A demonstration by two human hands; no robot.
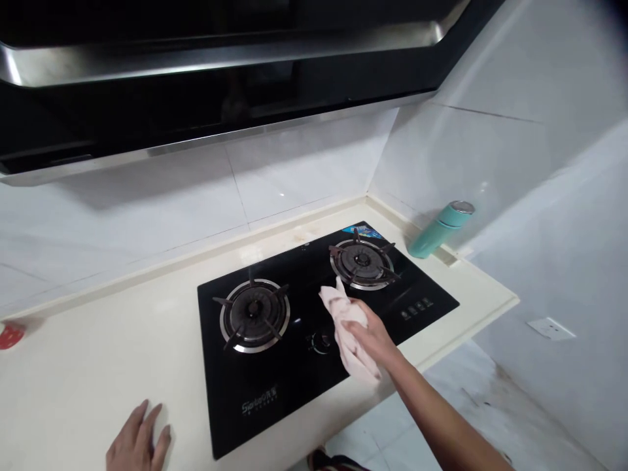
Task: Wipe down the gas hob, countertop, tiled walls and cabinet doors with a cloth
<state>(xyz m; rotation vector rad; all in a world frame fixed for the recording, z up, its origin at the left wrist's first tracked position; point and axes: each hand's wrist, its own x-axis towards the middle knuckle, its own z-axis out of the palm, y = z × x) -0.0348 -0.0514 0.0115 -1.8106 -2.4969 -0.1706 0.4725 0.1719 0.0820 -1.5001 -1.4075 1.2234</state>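
Note:
A pale pink cloth [349, 330] is bunched in my right hand [370, 333], its fingers wrapped round it. Hand and cloth are over the front right part of a black glass gas stove [294, 386], beside a control knob [322, 343]. Two burners with dark pan supports are on the stove, a left burner [253, 315] and a right burner [362, 263]. My left hand [137, 441] is on the cream countertop [98, 366] left of the stove, its fingers apart and nothing in them.
A teal bottle [436, 232] stands at the right end of the counter by the wall. Low overhead hangs a black range hood [220, 91]. Something red [10, 335] sits at the far left edge. The right wall has a socket [551, 328].

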